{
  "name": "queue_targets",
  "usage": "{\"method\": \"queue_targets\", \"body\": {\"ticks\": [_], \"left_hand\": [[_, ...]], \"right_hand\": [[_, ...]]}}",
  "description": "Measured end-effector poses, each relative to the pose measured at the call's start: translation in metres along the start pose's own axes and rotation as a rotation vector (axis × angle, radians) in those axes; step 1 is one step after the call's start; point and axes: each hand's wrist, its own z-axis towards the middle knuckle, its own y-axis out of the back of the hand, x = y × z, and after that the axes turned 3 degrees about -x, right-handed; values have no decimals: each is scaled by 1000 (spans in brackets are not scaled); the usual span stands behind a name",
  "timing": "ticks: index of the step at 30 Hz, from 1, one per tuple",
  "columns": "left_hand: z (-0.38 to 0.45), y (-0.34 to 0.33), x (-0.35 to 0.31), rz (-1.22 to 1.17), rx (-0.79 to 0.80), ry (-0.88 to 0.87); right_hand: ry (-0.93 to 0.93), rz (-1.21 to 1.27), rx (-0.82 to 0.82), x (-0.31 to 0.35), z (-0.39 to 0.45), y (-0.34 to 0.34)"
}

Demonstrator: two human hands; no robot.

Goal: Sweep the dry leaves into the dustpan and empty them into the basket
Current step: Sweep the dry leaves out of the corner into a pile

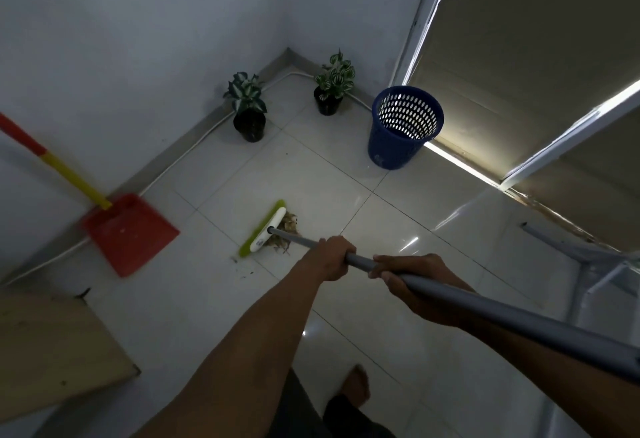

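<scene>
Pale glossy floor tiles (pixel 311 174) run into a dim corner where two potted plants (pixel 247 107) stand against the walls. I have both hands on the grey broom handle (pixel 485 309): my left hand (pixel 329 257) lower down, nearer the head, my right hand (pixel 412 278) just above it, and the fingers of both are wrapped tight round the pole. The green and white broom head (pixel 265 228) rests on the floor with the dry leaves (pixel 287 233) bunched against its near side, touching the bristles; a few crumbs lie loose close by. The red dustpan (pixel 130 231) leans by the left wall on its red and yellow handle, well apart from the pile. The blue basket (pixel 403 126) stands upright near the door, and I can see nothing in it through the mesh. I judge I am at the gathering step, with nothing in the pan yet. Next I would need to herd the pile leftward to the pan's lip, or fetch the pan over.
</scene>
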Motion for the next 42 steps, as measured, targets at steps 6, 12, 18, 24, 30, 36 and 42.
{"method": "queue_targets", "body": {"ticks": [6,12,18,24,30,36,42], "left_hand": [[3,16,5,99,-67,50],[15,27,47,3,-324,282],[24,18,56,-29,-171,169],[9,-7,26,2,-85,114],[-14,-26,-1,0,-19,98],[-27,-11,-8,-10,-123,141],[-48,1,14,-137,-352,331]], "right_hand": [[61,35,-50,-2,12,-6],[29,38,-221,-4,50,-47],[-65,-24,-359,-10,50,-78],[-43,-2,-322,-2,4,-62],[0,-7,-316,3,-32,-53],[67,-4,-309,6,-23,-40],[77,46,-95,22,14,-25]]}}
